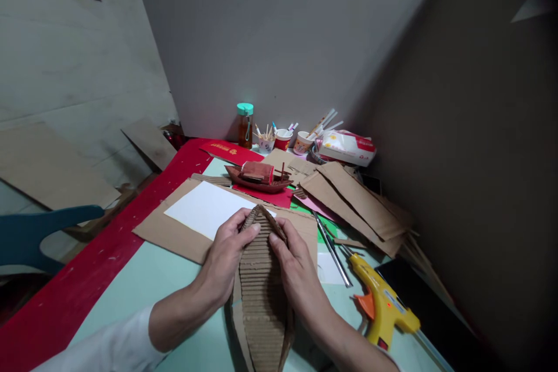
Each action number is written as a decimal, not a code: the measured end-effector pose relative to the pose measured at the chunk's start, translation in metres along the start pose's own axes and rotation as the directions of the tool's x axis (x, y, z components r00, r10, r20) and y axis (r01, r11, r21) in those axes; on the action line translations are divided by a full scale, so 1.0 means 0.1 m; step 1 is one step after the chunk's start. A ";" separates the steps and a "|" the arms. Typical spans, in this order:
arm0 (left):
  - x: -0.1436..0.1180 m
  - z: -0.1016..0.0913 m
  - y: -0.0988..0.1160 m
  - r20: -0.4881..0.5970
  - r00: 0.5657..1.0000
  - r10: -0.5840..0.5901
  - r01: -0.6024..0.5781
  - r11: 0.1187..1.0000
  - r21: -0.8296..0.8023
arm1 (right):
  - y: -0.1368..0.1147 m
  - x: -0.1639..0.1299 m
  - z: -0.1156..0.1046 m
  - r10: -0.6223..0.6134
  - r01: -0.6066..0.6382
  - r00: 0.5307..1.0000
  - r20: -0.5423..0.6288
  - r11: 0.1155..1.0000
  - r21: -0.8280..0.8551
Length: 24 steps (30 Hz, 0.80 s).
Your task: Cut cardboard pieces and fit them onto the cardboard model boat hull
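Between my hands is a cardboard boat hull (pixel 261 296) with a ridged, corrugated floor and raised side strips that meet in a point at the far end. My left hand (pixel 226 256) grips the left side near that tip, thumb on the inside. On the opposite side, my right hand (pixel 299 261) pinches the right strip, its thumb also inside the hull. Fingers on the outer faces are partly hidden. Beyond the tip stands a small brown model boat (pixel 259 176) with a reddish canopy, on red paper.
A yellow hot glue gun (pixel 383 302) lies at right beside a slim metal cutter (pixel 333 253). White paper (pixel 204 209) rests on a cardboard sheet (pixel 174 232). Cut cardboard pieces (pixel 357 203), a tissue pack (pixel 346 147), cups of sticks (pixel 303 142) and a bottle (pixel 244 126) stand farther back.
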<state>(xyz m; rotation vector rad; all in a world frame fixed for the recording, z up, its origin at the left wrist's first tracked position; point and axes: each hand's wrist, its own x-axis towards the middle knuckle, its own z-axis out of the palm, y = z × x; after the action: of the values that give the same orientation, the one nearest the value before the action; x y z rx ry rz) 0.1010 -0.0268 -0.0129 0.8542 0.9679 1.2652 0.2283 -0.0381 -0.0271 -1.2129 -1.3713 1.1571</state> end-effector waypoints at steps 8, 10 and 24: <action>0.04 -0.06 0.04 0.042 0.996 0.073 -0.081 0.973 0.218 | 0.01 0.03 -0.02 -0.003 0.003 1.000 0.022 1.000 -0.002; 0.05 -0.07 0.05 0.037 0.992 0.119 -0.124 0.946 0.300 | 0.03 0.02 0.00 0.004 -0.003 1.000 0.024 1.000 -0.014; 0.06 -0.10 0.06 0.029 0.973 0.231 -0.206 0.799 0.565 | 0.05 -0.03 0.06 0.036 -0.030 0.998 0.043 0.991 -0.128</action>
<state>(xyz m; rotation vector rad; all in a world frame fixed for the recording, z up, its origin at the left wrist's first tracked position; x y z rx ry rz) 0.0894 -0.0200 -0.0120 1.4436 1.3414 1.2020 0.2230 -0.0411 -0.0328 -1.3106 -1.4828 1.1403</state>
